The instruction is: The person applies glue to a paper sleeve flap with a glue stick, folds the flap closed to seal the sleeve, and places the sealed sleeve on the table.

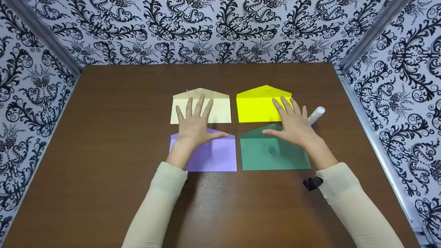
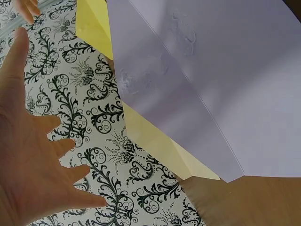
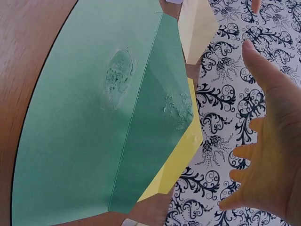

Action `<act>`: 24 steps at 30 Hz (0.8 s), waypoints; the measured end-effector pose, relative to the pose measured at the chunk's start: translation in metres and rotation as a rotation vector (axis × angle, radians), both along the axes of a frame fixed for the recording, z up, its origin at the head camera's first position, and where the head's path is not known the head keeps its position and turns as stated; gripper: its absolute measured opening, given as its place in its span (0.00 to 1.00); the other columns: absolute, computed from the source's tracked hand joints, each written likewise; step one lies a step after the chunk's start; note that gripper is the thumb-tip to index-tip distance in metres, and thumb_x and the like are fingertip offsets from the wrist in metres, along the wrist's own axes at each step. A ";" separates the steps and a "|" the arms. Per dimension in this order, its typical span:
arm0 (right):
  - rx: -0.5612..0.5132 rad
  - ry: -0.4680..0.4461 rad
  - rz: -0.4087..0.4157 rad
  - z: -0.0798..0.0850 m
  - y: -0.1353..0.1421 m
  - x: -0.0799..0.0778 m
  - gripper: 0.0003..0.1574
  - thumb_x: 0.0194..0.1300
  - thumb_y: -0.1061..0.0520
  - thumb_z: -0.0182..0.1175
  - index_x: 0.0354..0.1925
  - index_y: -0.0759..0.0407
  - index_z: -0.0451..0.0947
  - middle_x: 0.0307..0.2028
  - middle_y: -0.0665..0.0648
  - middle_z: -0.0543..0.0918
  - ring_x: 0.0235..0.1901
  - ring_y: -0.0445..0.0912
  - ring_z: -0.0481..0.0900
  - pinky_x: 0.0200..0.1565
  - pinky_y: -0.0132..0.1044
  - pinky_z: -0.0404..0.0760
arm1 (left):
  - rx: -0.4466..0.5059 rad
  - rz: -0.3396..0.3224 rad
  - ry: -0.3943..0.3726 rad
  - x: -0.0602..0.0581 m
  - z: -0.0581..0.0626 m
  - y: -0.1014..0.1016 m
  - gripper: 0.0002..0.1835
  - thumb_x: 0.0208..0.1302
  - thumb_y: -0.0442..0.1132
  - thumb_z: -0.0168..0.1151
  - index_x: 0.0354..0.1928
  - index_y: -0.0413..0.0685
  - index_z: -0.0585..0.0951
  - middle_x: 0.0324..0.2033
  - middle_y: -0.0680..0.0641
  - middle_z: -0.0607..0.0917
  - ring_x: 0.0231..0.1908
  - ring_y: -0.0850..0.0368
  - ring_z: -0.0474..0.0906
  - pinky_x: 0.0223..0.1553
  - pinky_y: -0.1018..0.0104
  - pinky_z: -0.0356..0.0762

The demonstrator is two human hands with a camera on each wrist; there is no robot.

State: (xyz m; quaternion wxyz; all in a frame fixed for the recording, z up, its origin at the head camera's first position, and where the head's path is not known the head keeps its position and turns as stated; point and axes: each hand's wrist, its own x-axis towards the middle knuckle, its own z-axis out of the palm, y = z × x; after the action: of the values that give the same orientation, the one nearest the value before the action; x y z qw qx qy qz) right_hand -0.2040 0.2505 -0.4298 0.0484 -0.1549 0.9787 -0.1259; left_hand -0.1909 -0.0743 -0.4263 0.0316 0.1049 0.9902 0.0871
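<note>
Scroll-patterned walls (image 1: 182,31) enclose the worktop (image 1: 103,155), where a cream envelope (image 1: 221,112), yellow envelope (image 1: 255,109), purple envelope (image 1: 215,155) and green envelope (image 1: 268,158) lie, flaps (image 1: 265,92) open. Left hand (image 1: 194,130) and right hand (image 1: 295,126) hover above, fingers (image 1: 199,103) spread and empty; lowering either could smear the seemingly sticky patches (image 3: 120,75).

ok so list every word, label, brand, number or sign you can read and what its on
None can be read.
The cream envelope, yellow envelope, purple envelope and green envelope show no writing.
White tube: no legible label.
Black wrist item: too small to tell.
Patterned back wall: black scrollwork, no letters.
</note>
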 end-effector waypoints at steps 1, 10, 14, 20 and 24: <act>-0.001 0.011 0.000 0.000 0.001 0.000 0.70 0.56 0.19 0.57 0.81 0.47 0.39 0.80 0.64 0.44 0.78 0.66 0.37 0.71 0.77 0.37 | 0.000 -0.001 0.003 0.001 0.000 0.000 0.65 0.45 0.84 0.56 0.80 0.64 0.44 0.81 0.51 0.39 0.79 0.38 0.35 0.73 0.25 0.34; -0.042 0.123 0.005 0.003 0.011 -0.002 0.62 0.60 0.28 0.62 0.79 0.52 0.48 0.78 0.65 0.52 0.77 0.65 0.45 0.75 0.69 0.46 | 0.028 -0.017 0.033 0.005 0.005 0.001 0.62 0.48 0.83 0.55 0.80 0.62 0.49 0.81 0.50 0.46 0.79 0.40 0.41 0.76 0.32 0.38; -0.080 0.172 -0.022 0.007 0.018 -0.003 0.57 0.63 0.36 0.65 0.77 0.57 0.53 0.76 0.67 0.56 0.76 0.66 0.48 0.75 0.66 0.52 | 0.049 -0.032 0.057 0.005 0.009 0.003 0.57 0.52 0.80 0.56 0.79 0.59 0.54 0.80 0.49 0.52 0.78 0.42 0.48 0.78 0.37 0.43; -0.138 0.212 -0.099 0.012 0.029 -0.003 0.50 0.65 0.44 0.66 0.75 0.59 0.57 0.74 0.66 0.60 0.74 0.65 0.53 0.74 0.65 0.57 | 0.085 -0.064 0.094 0.008 0.015 0.007 0.47 0.59 0.72 0.59 0.75 0.56 0.64 0.76 0.49 0.63 0.75 0.45 0.59 0.78 0.46 0.54; -0.169 0.216 -0.146 0.016 0.041 -0.003 0.49 0.66 0.45 0.66 0.76 0.58 0.57 0.74 0.66 0.61 0.74 0.64 0.54 0.74 0.64 0.57 | 0.110 -0.083 0.148 0.011 0.019 0.010 0.41 0.62 0.68 0.60 0.72 0.56 0.68 0.73 0.50 0.69 0.72 0.48 0.66 0.75 0.51 0.62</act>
State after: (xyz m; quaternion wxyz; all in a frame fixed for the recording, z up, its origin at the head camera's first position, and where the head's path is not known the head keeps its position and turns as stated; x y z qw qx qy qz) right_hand -0.2067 0.2915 -0.4140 -0.0796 -0.0993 0.9728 -0.1938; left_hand -0.1800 -0.0638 -0.4078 -0.0437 0.1537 0.9783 0.1320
